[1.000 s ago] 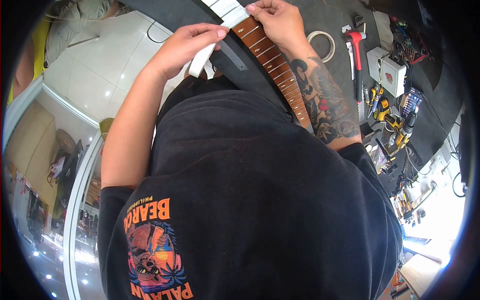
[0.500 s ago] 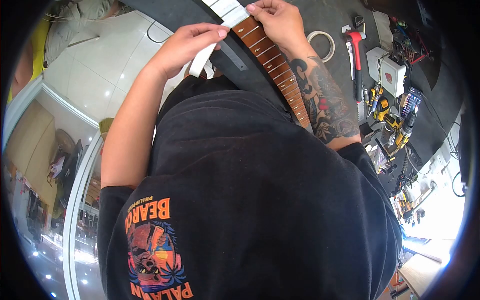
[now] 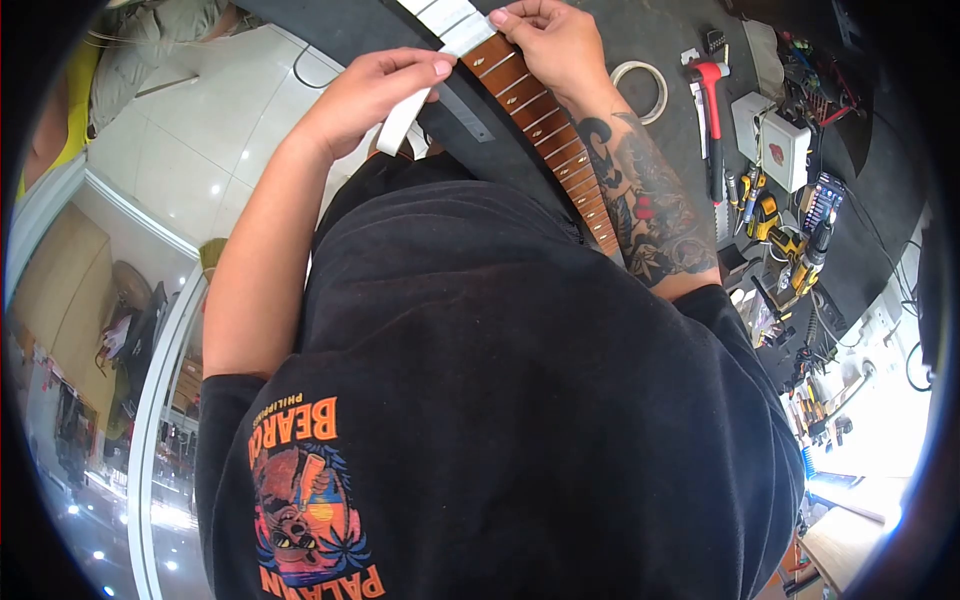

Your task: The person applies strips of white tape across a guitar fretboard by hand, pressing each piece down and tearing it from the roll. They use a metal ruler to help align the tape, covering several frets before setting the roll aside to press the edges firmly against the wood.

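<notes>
A guitar neck with a brown fretboard (image 3: pixel 540 118), metal frets and small pale inlays slants across the bench edge. Its far end is covered with strips of whitish masking tape (image 3: pixel 468 33). My left hand (image 3: pixel 385 88) pinches a tape strip beside the neck's left edge, and the loose tail (image 3: pixel 403 122) hangs below the fingers. On the opposite edge, my right hand (image 3: pixel 560 48) has thumb and forefinger closed at the other end of the strip. The strip lies across the fretboard between both hands.
On the dark bench (image 3: pixel 660 140) lie a ring-shaped tape roll (image 3: pixel 640 92), a red-headed hammer (image 3: pixel 712 120), a white box (image 3: pixel 772 142) and yellow-black power tools (image 3: pixel 785 240). Another person's leg (image 3: pixel 150 50) shows at upper left, above the tiled floor (image 3: pixel 190 140).
Both hands keep nearly the same position on the tape. The view and the neck have shifted only very slightly.
</notes>
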A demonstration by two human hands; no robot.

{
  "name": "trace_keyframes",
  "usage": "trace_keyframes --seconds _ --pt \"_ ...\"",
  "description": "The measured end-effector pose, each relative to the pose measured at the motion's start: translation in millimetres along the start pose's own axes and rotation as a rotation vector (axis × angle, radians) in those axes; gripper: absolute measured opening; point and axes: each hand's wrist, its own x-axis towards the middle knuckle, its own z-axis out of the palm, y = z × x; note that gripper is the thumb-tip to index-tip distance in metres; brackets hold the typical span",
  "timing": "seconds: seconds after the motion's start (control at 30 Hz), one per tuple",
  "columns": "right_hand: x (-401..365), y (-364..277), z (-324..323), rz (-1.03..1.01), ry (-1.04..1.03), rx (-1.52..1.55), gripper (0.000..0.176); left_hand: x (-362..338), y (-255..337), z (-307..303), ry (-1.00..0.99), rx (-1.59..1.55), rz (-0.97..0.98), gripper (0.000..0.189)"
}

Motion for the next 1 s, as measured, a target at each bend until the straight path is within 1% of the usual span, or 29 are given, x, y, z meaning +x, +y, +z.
trace_keyframes --seconds 0.27,0.37,0.67,0.97,1.0 --pt "0.7 1.7 0.5 0.027 0.003 0.009 0.02 1.0 -0.7 -0.9 -0.004 0.002 -0.016 0.054" --pt "2.3 7.8 1.6 -0.009 0.009 0.039 0.02 1.3 -1.0 -1.5 -0.01 -0.01 -0.014 0.054" --pt "1.4 0.4 0.0 0.003 0.023 -0.059 0.021 2.1 0.0 -1.5 0.0 -0.011 -0.038 0.055" --pt "5.1 6.8 4.6 0.005 0.046 -0.049 0.022 3.7 0.6 -1.4 0.007 -0.014 -0.041 0.058" --pt "5.0 4.3 4.6 0.008 0.053 -0.082 0.022 3.7 1.5 -1.3 0.008 -0.008 -0.048 0.059"
